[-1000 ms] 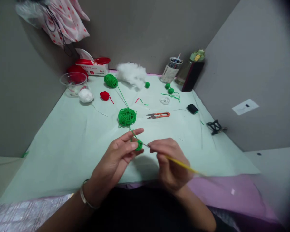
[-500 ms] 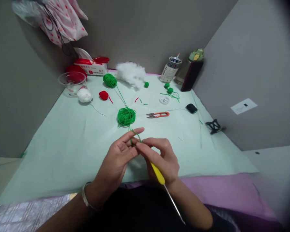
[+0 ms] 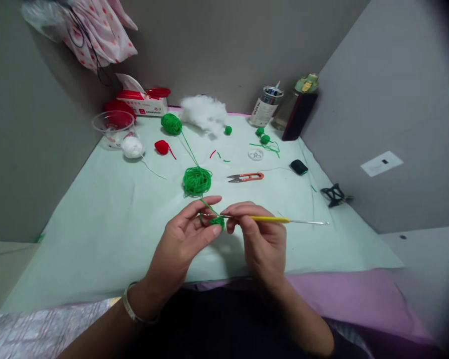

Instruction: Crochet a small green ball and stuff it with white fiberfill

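My left hand (image 3: 179, 244) pinches a small green crochet piece (image 3: 217, 222) between thumb and fingers, with green yarn running over its raised index finger. In my right hand (image 3: 264, 244) is the yellow-handled crochet hook (image 3: 271, 219), held nearly level. The hook's left tip reaches the top of the green piece, and its other metal end points right. Just beyond my left hand lies a loose tangle of green yarn (image 3: 197, 181), joined by a strand to a green yarn ball (image 3: 171, 124).
Orange snips (image 3: 247, 177) lie beyond my right hand. Farther back are white stuffing (image 3: 204, 114), a red piece (image 3: 161, 147), a white yarn ball (image 3: 132, 147), a clear cup (image 3: 113, 130), a tissue box (image 3: 145, 105), a pen can (image 3: 264, 107) and a bottle (image 3: 286, 107).
My right hand has turned the hook from a steep slant to nearly level, its left tip now at the green piece. More of that piece shows at my left fingertips.
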`<action>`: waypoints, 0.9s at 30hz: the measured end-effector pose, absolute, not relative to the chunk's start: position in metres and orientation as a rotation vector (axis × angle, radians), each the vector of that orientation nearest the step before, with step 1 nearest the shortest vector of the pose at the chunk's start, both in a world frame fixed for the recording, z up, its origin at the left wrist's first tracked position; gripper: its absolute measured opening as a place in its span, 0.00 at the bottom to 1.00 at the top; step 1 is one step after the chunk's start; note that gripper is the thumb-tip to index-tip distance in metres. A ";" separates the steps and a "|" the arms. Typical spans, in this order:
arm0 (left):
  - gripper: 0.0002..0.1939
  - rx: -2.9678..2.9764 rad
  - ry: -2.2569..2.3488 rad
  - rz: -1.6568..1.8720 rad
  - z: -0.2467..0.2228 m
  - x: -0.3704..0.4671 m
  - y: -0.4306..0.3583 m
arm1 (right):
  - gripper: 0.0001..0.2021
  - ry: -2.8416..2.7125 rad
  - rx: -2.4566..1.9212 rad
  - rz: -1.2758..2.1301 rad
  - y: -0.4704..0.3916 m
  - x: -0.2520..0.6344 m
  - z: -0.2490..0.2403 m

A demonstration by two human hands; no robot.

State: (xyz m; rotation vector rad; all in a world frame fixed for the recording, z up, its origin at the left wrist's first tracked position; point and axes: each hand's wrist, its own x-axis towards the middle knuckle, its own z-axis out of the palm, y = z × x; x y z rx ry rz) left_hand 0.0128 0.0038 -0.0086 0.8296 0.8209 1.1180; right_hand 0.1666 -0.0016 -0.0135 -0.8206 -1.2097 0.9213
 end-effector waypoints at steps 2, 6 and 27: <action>0.19 0.868 0.831 1.138 -0.009 0.011 0.004 | 0.09 -1.163 -0.803 0.985 -0.001 0.168 -0.015; 0.16 0.935 0.866 1.164 -0.007 0.009 0.004 | 0.08 -1.109 -0.778 1.050 0.000 0.171 -0.019; 0.13 1.095 1.030 1.195 0.000 0.008 0.002 | 0.10 -1.678 -0.790 0.567 -0.008 0.182 -0.003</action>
